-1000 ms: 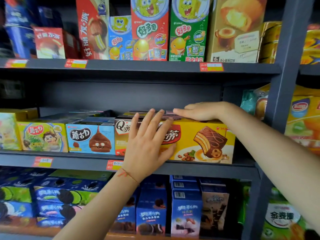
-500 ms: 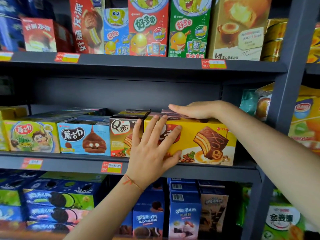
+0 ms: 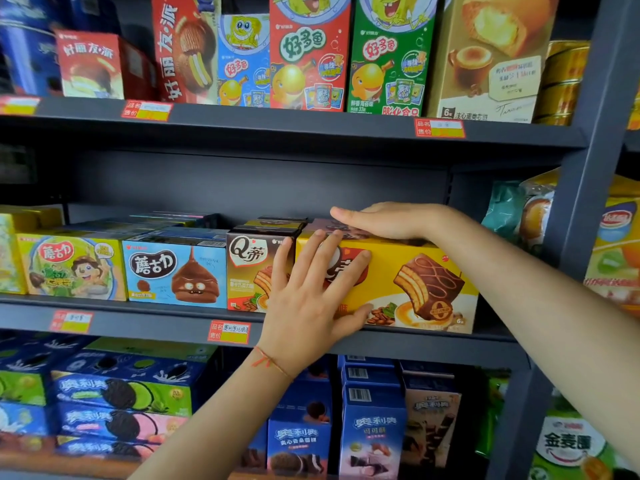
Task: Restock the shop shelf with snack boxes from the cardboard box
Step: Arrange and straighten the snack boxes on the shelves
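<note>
A yellow cake box (image 3: 415, 285) with a chocolate cake picture lies on the middle shelf (image 3: 156, 327), at its right end. My left hand (image 3: 311, 292) is flat against the box's front face, fingers spread, covering part of the logo. My right hand (image 3: 381, 221) rests palm down on the box's top, fingers straight and pointing left. A smaller brown Q box (image 3: 249, 268) stands right beside the yellow one on its left. The cardboard box is not in view.
Blue mushroom-snack box (image 3: 173, 271) and green one (image 3: 72, 266) fill the middle shelf's left. Tall fish-snack boxes (image 3: 308, 53) stand on the top shelf (image 3: 311, 123). Blue cookie boxes (image 3: 121, 393) sit below. A grey upright post (image 3: 585, 168) bounds the right side.
The yellow box has slid a little deeper and rightward on the shelf. My left hand has dropped lower on its front. The view has shifted slightly.
</note>
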